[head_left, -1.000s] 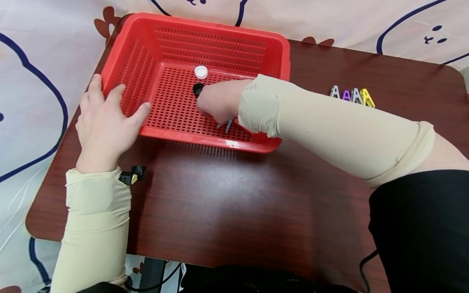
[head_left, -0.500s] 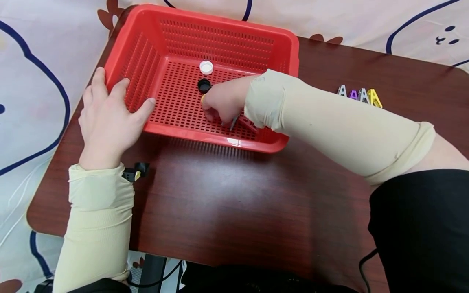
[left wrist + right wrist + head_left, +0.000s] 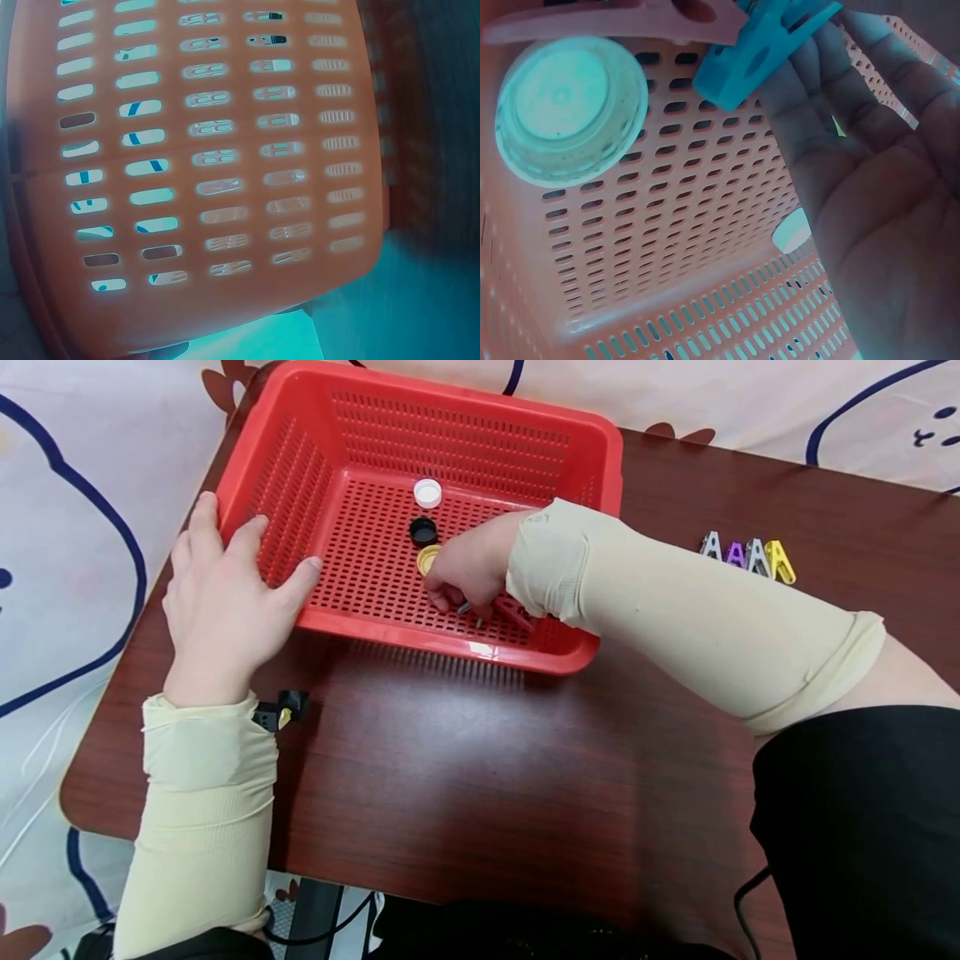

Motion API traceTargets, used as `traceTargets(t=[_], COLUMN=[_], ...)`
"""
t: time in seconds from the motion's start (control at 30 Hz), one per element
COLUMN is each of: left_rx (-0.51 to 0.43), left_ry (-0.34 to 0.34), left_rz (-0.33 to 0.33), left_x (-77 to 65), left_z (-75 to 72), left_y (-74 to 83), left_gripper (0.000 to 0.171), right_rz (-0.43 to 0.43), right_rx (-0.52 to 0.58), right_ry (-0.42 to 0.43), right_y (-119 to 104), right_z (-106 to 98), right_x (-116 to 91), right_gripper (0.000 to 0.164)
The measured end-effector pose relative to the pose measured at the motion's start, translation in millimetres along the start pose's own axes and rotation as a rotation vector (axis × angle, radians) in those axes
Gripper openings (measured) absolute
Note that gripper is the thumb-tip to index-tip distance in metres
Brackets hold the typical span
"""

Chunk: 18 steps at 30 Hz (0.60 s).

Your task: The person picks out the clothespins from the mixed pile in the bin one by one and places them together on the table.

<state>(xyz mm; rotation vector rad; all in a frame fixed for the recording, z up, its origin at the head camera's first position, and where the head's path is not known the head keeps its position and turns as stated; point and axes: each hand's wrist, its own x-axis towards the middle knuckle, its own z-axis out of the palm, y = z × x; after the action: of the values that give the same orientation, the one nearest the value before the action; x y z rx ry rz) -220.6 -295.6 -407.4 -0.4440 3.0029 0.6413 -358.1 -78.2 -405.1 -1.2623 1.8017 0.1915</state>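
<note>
My right hand (image 3: 472, 564) reaches down into the red basket (image 3: 450, 647). Its fingertips pinch a grey clothespin (image 3: 463, 608), which looks blue as a clothespin (image 3: 761, 56) in the tinted right wrist view; part of the contact is hidden. Beside it lies a red clothespin (image 3: 516, 612), partly under the wrist. A yellow cap (image 3: 427, 560) sits just left of the knuckles, with a black cap (image 3: 423, 532) and a white cap (image 3: 427, 493) in line behind it. My left hand (image 3: 228, 597) rests with spread fingers on the basket's left rim.
Several clothespins, grey, purple and a yellow clothespin (image 3: 780, 562), stand in a row on the brown table (image 3: 480, 777), right of the basket. A pale round lid (image 3: 570, 112) lies inside the basket in the right wrist view. A patterned cloth (image 3: 735, 402) hangs behind.
My right hand has drawn back from the black cap, uncovering it and then the yellow cap, and has come to the grey clothespin, which has turned a little. The left hand stays on the rim.
</note>
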Motion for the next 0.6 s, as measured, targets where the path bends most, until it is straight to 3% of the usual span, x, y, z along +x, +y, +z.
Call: traceTargets(t=[0.27,0.4,0.5,0.6], left_rx=[-0.002,-0.011,-0.013,-0.010], left_ry=[0.012,0.011,0.008,0.006], left_rz=[0.004,0.008,0.008,0.006], left_x=[0.4,0.3,-1.2,-2.6], left_z=[-0.1,0.6,1.1,1.1], left_y=[1.8,2.4,1.4,-0.6], left_gripper=[0.079,0.080,0.080,0.079], right_rz=[0.003,-0.011,-0.039,-0.064], right_rx=[-0.023,-0.060,0.002,0.180], right_ry=[-0.001,0.065,0.123,0.175], right_y=[-2.7,-2.8,-0.8,0.9], right_z=[1.7,4.3,2.3,-2.0], right_x=[-4.5,-4.8,-8.1,-16.5], right_gripper=[0.036,0.032,0.034,0.039])
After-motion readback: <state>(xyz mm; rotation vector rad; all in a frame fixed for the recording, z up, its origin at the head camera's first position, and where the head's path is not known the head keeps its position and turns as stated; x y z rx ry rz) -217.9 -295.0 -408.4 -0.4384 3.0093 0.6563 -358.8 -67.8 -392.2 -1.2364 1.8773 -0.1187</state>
